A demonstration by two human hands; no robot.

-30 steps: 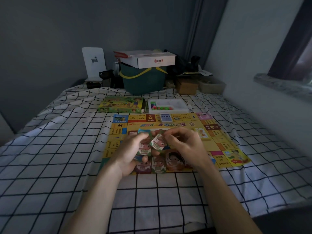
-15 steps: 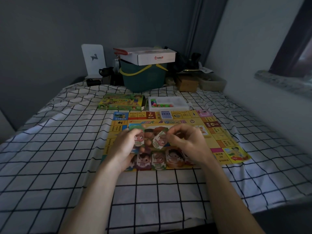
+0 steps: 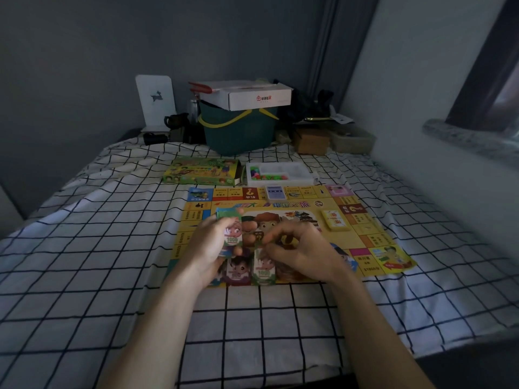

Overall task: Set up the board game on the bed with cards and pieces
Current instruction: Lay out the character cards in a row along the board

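green-and-white paper play notes (image 3: 232, 237) sit gripped in the left hand (image 3: 207, 248); the right hand (image 3: 297, 249), fingers pinched on nothing visible, has dropped from the stack to the note piles (image 3: 262, 272) on the near edge of the yellow printed game board (image 3: 365, 228), suggesting a note was just dealt. both forearms reach forward over the checked bedsheet (image 3: 84, 262).

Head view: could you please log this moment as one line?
left hand: holds note stack | right hand: lowering note | game board: sorted piles
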